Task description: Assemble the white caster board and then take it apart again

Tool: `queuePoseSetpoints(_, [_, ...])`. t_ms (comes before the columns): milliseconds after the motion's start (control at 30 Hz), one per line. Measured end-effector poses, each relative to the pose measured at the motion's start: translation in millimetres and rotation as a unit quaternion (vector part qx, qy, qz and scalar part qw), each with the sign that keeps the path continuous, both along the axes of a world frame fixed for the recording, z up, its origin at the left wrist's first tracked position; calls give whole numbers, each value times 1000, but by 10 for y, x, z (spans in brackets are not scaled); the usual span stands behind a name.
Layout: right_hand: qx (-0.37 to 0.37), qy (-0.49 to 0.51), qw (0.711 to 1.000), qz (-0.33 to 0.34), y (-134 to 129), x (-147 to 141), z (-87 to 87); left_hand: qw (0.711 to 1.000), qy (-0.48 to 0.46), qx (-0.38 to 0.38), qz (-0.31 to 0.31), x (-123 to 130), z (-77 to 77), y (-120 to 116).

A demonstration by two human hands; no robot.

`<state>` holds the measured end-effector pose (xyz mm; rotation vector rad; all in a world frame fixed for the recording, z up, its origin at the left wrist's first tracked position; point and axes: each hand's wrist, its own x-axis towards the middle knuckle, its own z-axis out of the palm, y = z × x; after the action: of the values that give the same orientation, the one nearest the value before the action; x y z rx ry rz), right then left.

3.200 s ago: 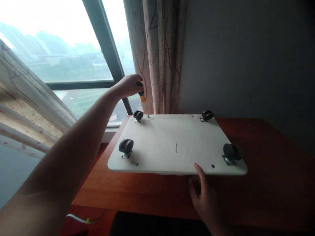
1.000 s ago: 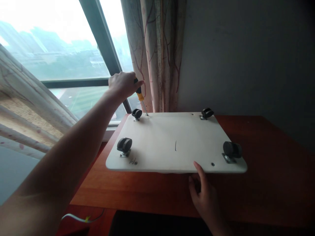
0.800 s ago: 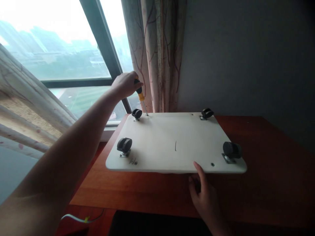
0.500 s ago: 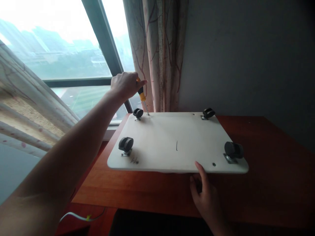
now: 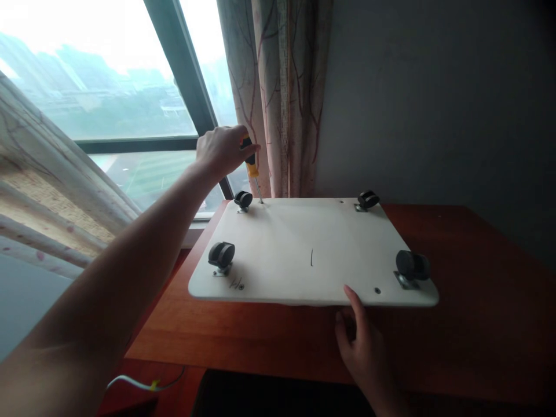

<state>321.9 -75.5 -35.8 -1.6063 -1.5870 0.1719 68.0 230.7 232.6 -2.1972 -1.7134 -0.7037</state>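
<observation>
My left hand (image 5: 223,149), stretched to the far left corner, is closed around the handle of a yellow and black screwdriver (image 5: 251,165). The screwdriver's tip meets a screw hole near the far edge of a white board (image 5: 286,243). At the board's front edge is my right hand (image 5: 364,344); its index finger lies on the edge and the other fingers curl below, partly hidden. Black casters on metal plates stand up near the corners: far left (image 5: 243,200), near left (image 5: 222,255), far right (image 5: 368,200) and near right (image 5: 412,266).
The board lies on a reddish-brown wooden table (image 5: 469,301), something under it hardly visible. Behind are a window (image 5: 130,104), patterned curtains (image 5: 291,104) and a grey wall (image 5: 425,98). A white cable (image 5: 132,381) runs at lower left.
The screwdriver handle has turned slightly within my left hand, its tip staying at the same hole. My right hand and the board have hardly moved.
</observation>
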Motion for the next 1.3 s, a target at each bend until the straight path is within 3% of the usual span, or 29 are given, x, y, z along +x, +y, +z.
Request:
queuePoseSetpoints(233, [-9, -3, 1000, -2, -11, -3, 5, 995, -39, -3, -88, 10, -73, 69])
queuePoseSetpoints(500, [-7, -11, 1000, -8, -15, -12, 28, 996, -62, 26, -56, 12, -53, 31])
queuePoseSetpoints(667, [-3, -10, 1000, -3, -15, -22, 37, 988, -116, 3, -100, 48, -64, 74])
queuePoseSetpoints(900, [1, -12, 1000, -2, -16, -20, 46, 999, -18, 32, -27, 41, -53, -65])
queuePoseSetpoints(1133, [0, -9, 1000, -3, -9, -13, 44, 989, -109, -24, -95, 57, -100, 36])
queuePoseSetpoints(1300, [-2, -7, 1000, -3, -15, -17, 44, 996, -57, 16, -72, 60, -95, -57])
